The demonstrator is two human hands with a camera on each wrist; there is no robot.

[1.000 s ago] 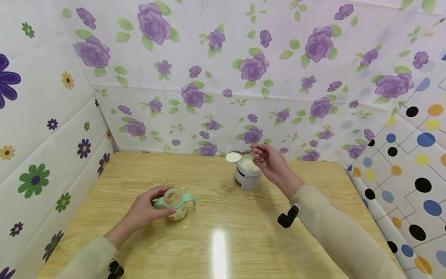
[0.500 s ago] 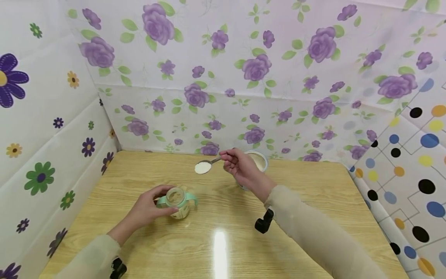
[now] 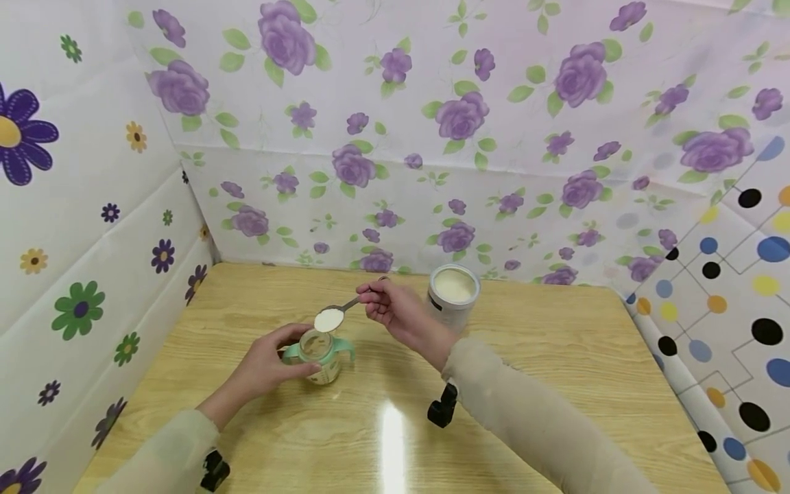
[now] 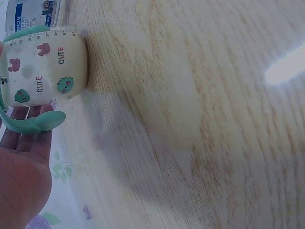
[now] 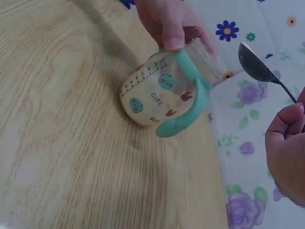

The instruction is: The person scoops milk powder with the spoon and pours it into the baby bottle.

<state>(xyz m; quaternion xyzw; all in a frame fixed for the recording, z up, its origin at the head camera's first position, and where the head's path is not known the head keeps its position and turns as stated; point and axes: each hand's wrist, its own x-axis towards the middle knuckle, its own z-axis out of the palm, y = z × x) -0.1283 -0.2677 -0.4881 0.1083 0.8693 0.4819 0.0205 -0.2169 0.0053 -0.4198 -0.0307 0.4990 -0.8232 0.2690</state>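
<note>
An open-topped baby bottle (image 3: 329,373) with green handles stands on the wooden table, a pale layer showing inside its clear wall. My left hand (image 3: 269,361) holds it from the left, thumb on the near side and fingers behind. Printed "CUTE" lettering and small animal figures show on the bottle (image 5: 153,98) in the right wrist view. Between the fingertips of my right hand (image 3: 401,312) the handle of a metal spoon (image 3: 350,302) is pinched. White powder (image 3: 329,320) heaps its bowl, which hangs level just above the bottle's mouth.
Behind my right hand stands an open tin (image 3: 449,318) of cream-coloured powder. The wooden table (image 3: 531,329) meets a flowered cloth wall (image 3: 420,213) at the back, with patterned cloths at both sides.
My right hand has carried the loaded spoon left and towards me, from over the tin to the bottle's mouth. The left hand has kept its hold on the bottle.
</note>
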